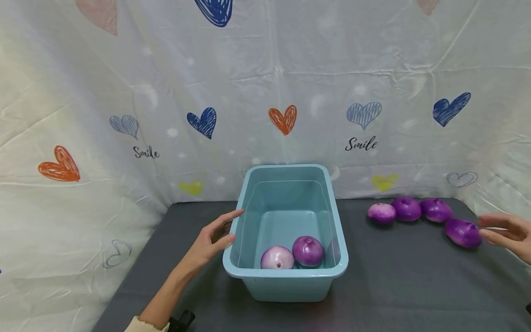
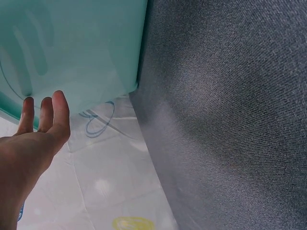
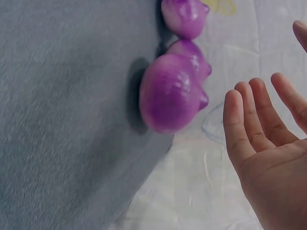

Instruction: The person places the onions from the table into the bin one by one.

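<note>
The right hand [image 1: 508, 233] is relaxed, its fingers spread and slightly bent, with nothing gripped. It is positioned just beside one purple onion [image 1: 463, 233], the rightmost on the table. Adjacent to that unit, three further onions [image 1: 407, 210] form one row along the rear edge; table count: four.

The left hand [image 1: 207, 242] has its fingers extended and its thumb apart, pinching nothing. It is located at the left rim of one blue basin [image 1: 286, 273]; whether the fingertips make contact cannot be determined. Basin contents: two onions, side by side at the near end, one pale onion [image 1: 275, 256] and one dark onion [image 1: 308, 251]. Total onions: six.

The basin stands upright on one dark grey table [image 1: 406, 276]. Behind it hangs a white backdrop [image 1: 311, 83] printed with hearts, including two orange and two yellow, and two "Smile" inscriptions.
</note>
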The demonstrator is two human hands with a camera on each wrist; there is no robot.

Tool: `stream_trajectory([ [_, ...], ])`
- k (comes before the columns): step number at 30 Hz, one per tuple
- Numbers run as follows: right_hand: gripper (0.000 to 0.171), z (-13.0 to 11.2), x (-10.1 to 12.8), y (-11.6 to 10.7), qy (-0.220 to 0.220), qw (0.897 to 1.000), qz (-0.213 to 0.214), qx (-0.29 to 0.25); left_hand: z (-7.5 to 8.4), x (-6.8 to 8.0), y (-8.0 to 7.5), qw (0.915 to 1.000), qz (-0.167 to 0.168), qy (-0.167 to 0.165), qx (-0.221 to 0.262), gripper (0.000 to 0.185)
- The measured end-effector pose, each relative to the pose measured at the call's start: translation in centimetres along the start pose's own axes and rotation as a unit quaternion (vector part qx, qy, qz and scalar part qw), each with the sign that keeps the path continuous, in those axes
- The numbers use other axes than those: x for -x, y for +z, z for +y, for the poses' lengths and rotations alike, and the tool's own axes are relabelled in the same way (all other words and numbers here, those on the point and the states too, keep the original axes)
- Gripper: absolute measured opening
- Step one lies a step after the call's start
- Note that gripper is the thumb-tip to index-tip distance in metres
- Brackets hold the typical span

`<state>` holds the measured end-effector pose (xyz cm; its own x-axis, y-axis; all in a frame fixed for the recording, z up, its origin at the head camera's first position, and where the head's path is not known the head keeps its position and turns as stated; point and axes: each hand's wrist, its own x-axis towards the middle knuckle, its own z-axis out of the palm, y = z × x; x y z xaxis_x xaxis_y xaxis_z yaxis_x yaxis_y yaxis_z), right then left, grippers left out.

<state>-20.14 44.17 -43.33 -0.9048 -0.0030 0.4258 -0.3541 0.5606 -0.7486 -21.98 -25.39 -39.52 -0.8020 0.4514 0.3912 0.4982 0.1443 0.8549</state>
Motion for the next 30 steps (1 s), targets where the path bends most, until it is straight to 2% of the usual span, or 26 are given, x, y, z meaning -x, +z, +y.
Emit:
stream_trajectory([
  [6, 0.050, 1.2, 0.3, -0.4, 0.007, 0.998, 0.034, -0.053, 0.0, 0.0, -0.1, 1.0000, -0.001, 0.001, 0.003, 0.052],
  [9, 0.054, 2.0, 0.4, -0.1, 0.007, 0.998, 0.055, -0.025, 0.0, 0.0, -0.1, 1.0000, -0.002, 0.001, 0.006, 0.052],
  [11, 0.050, 2.5, 0.5, 0.2, 0.013, 0.998, 0.058, 0.007, 0.0, 0.0, -0.1, 1.0000, -0.003, 0.002, 0.007, 0.052],
  [14, 0.052, 3.0, 0.7, 0.8, 0.043, 0.996, 0.041, 0.067, -0.1, 0.0, -0.1, 1.0000, -0.003, 0.001, 0.008, 0.052],
  [17, 0.071, 3.2, 0.7, 1.2, 0.075, 0.993, 0.013, 0.093, -0.1, 0.0, -0.1, 1.0000, -0.005, 0.001, 0.007, 0.052],
  [23, 0.086, 3.4, -0.2, 1.6, 0.106, 0.989, -0.028, 0.095, 0.0, 0.0, -0.1, 1.0000, -0.006, 0.004, 0.006, 0.052],
  [30, 0.100, 3.7, -1.3, 1.9, 0.166, 0.979, -0.070, 0.094, 0.1, 0.1, -0.1, 0.9999, -0.007, -0.004, 0.009, 0.052],
])
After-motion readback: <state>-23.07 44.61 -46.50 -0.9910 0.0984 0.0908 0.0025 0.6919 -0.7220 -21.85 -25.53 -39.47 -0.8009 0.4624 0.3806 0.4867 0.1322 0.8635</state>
